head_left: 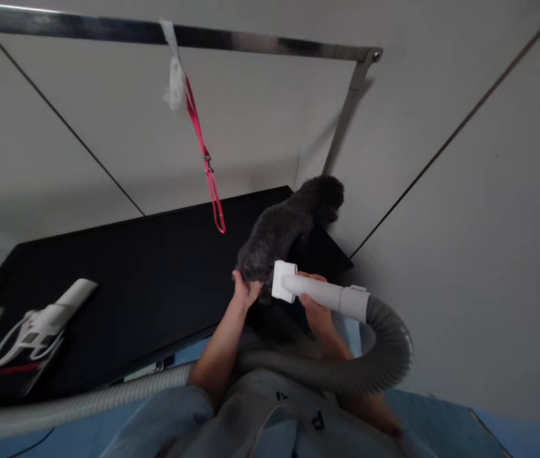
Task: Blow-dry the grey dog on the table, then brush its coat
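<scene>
Both hands work at the rear of a small dark dog on a black grooming table.

The left hand (245,289), forearm stretched forward and up from the lap, rests on the hindquarters of the dog (289,229), fingers spread and pressed into the fur; whether it actually grips seems unclear from this angle. The right hand (315,305) is wrapped tight around the white nozzle (312,291), whose flat square head sits just at the dog's rump. The grey hose (374,362) loops from the nozzle round under both forearms. The dog stands at the table (145,286) far right corner, beside the metal post (346,108). A red leash (205,165) hangs from the overhead bar (107,28); a white tool (45,321) lies at the table's left end.
</scene>
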Motion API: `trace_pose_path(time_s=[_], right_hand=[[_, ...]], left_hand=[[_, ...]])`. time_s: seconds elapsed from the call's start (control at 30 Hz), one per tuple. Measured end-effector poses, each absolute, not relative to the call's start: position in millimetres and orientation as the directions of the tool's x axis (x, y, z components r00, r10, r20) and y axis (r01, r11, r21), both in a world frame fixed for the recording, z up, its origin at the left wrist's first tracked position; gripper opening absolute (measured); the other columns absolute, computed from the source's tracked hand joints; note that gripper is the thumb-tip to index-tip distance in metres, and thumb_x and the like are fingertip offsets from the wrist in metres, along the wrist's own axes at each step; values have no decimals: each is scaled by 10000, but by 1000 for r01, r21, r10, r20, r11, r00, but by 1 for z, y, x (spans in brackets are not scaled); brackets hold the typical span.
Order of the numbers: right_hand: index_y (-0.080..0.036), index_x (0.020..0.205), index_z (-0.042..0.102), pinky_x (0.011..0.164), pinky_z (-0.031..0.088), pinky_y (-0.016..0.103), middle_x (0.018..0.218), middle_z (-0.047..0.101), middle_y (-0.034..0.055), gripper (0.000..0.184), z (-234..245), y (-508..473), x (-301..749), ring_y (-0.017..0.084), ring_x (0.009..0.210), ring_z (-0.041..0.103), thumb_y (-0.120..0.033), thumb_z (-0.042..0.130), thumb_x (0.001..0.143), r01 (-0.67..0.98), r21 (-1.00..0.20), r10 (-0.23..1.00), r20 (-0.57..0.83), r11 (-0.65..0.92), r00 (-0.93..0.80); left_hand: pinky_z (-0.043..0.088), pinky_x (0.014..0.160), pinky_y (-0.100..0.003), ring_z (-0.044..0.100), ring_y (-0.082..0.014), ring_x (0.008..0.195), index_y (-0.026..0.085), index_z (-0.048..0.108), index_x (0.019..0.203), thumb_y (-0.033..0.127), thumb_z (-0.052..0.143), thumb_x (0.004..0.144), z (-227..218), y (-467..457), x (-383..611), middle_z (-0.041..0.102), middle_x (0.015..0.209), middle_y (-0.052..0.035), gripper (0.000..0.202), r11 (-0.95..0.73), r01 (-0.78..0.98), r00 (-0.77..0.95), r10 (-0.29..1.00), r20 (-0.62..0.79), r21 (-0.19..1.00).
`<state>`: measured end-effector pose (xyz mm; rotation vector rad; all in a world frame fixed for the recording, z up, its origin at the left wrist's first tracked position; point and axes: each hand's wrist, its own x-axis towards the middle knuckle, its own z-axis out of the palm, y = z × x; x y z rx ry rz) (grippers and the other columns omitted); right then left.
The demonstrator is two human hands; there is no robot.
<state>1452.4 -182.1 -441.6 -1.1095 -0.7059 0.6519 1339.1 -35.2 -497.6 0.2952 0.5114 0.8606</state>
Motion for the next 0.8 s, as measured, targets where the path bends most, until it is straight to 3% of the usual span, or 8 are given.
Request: trace_pose_path(time_s=[0.1, 0.23, 0.37, 0.47, 0.57, 0.7, 0.8], right_hand=[[-286, 1002, 492, 955, 483, 444, 1143, 614, 17, 431, -409, -169, 1445, 234, 1081, 593, -296, 718, 635, 15, -965, 850, 238, 262, 470], [-274, 1012, 504, 969, 471, 465, 1197, 583, 33, 410, -380, -158, 1436, 239, 1117, 571, -210, 681, 649, 135, -963, 907, 266, 234, 327], [-284, 1031, 508, 986, 452, 484, 1182, 582, 19, 432, -374, -152, 1430, 235, 1096, 578, -179, 666, 643, 212, -957, 929, 252, 198, 270], [-276, 1059, 514, 967, 467, 471, 1157, 596, 28, 456, -377, -146, 1429, 235, 1067, 592, -197, 675, 640, 223, -964, 954, 195, 144, 226], [-256, 1090, 500, 986, 452, 465, 1189, 582, 46, 474, -380, -137, 1428, 240, 1100, 576, -205, 670, 650, 211, -966, 936, 204, 146, 288], [-245, 1077, 516, 942, 478, 459, 1143, 604, 50, 466, -375, -124, 1438, 235, 1033, 605, -206, 683, 644, 227, -960, 969, 200, 164, 146], [-238, 1055, 520, 971, 454, 471, 1112, 614, 47, 432, -359, -109, 1460, 230, 1027, 602, -240, 693, 660, 271, -948, 909, 253, 164, 333]], left_hand=[[500, 879, -388, 658, -244, 933, 134, 635, 1063, 546, 553, 788, -490, -29, 1336, 701, 1014, -111, 502, 628, -582, 554, 771, -314, 516], [525, 767, -340, 666, -197, 791, 140, 661, 945, 354, 646, 742, -486, -34, 1334, 703, 911, -78, 296, 464, -527, 275, 886, -373, 712], [489, 881, -347, 610, -218, 1040, 166, 680, 999, 411, 558, 813, -477, -44, 1321, 657, 1118, -92, 331, 192, -440, 50, 981, -189, 877], [414, 1005, -367, 543, -221, 1169, 185, 665, 1084, 460, 499, 855, -467, -48, 1315, 611, 1230, -95, 394, 19, -447, -32, 999, -38, 894], [415, 1011, -379, 546, -231, 1169, 182, 665, 1067, 463, 493, 862, -462, -47, 1314, 612, 1235, -96, 389, -5, -527, -16, 1000, -4, 850], [472, 924, -402, 627, -223, 1012, 169, 646, 1043, 420, 461, 890, -469, -41, 1311, 683, 1089, -89, 348, 86, -535, 11, 995, -95, 841], [465, 917, -422, 642, -213, 914, 159, 643, 1018, 393, 468, 892, -475, -29, 1304, 720, 890, -70, 319, 93, -353, 65, 995, -74, 931]])
